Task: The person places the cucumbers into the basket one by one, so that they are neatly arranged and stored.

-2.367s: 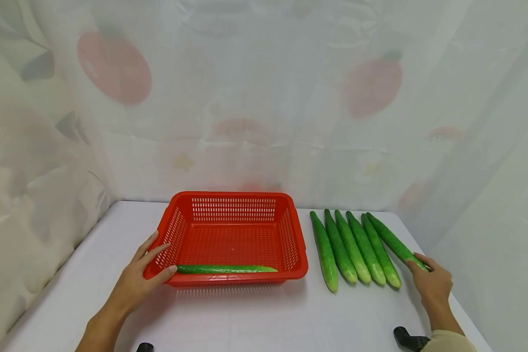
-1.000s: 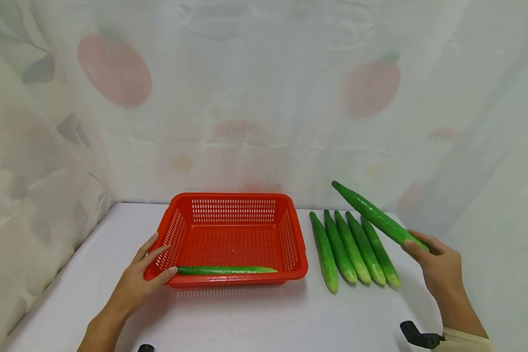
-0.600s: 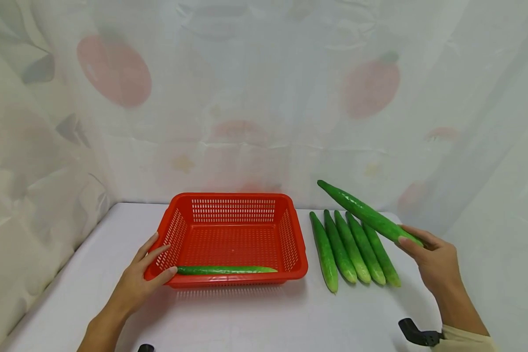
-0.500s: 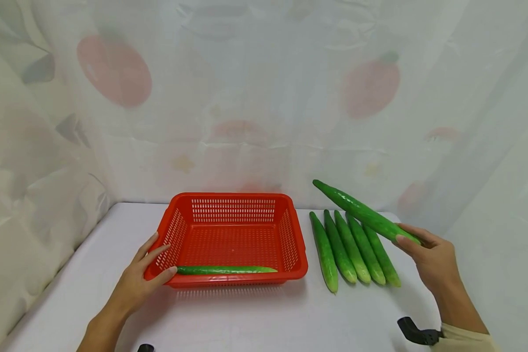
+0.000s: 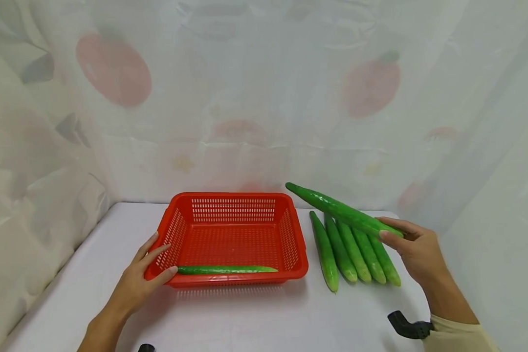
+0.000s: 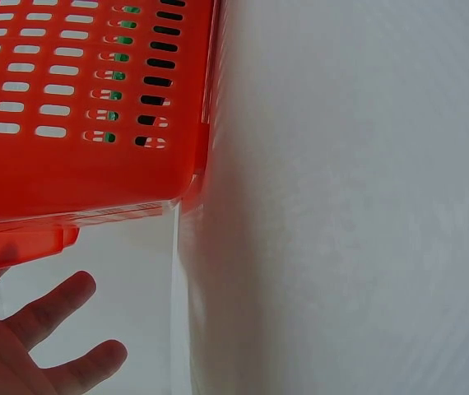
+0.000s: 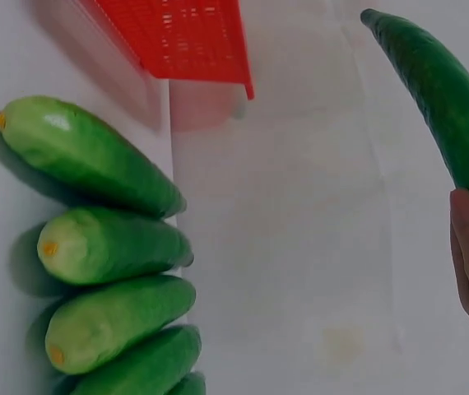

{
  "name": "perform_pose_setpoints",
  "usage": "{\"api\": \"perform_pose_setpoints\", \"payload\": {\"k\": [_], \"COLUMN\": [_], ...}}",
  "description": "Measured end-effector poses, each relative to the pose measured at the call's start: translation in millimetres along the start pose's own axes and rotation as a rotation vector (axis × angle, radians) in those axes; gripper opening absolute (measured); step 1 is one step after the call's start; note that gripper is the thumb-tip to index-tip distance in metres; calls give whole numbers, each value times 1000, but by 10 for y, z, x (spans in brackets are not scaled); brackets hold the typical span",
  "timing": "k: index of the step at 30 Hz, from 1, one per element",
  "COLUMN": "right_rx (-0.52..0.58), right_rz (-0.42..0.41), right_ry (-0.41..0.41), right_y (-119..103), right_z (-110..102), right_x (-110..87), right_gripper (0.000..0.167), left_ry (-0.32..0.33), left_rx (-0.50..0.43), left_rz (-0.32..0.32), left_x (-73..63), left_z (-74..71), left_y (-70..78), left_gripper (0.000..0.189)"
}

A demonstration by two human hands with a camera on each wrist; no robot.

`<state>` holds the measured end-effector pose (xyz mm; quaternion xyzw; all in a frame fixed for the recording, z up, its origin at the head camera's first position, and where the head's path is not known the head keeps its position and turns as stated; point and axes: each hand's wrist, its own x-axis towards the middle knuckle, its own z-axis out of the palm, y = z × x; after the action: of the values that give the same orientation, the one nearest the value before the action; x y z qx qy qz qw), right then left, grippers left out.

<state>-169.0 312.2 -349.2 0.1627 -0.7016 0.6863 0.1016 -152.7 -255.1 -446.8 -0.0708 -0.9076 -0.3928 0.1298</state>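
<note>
The cucumber (image 5: 343, 210), its near end grasped by the fingers of the right hand (image 5: 417, 247), has moved left above the cucumber row (image 5: 354, 252), bringing its tip closer to the basket (image 5: 233, 278), where the left hand (image 5: 136, 281) rests outspread fingers.

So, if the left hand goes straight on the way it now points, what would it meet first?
The red basket, most likely: the left hand seems to touch its left side.
</note>
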Motion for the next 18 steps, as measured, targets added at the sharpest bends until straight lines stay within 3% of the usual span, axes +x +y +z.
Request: {"api": "perform_pose_setpoints", "payload": {"k": [6,18], "right_rx": [-107,-152], "right_rz": [-7,-1], "right_ry": [-50,-95], "right_y": [-23,6], "right_z": [128,393], "right_x": [60,212], "right_gripper": [32,31], "left_ry": [6,5], "left_rx": [2,-1], "left_rz": [8,-1], "left_x": [1,-5], "left_z": [8,5], "left_y": [-17,-5], "left_gripper": [59,58]}}
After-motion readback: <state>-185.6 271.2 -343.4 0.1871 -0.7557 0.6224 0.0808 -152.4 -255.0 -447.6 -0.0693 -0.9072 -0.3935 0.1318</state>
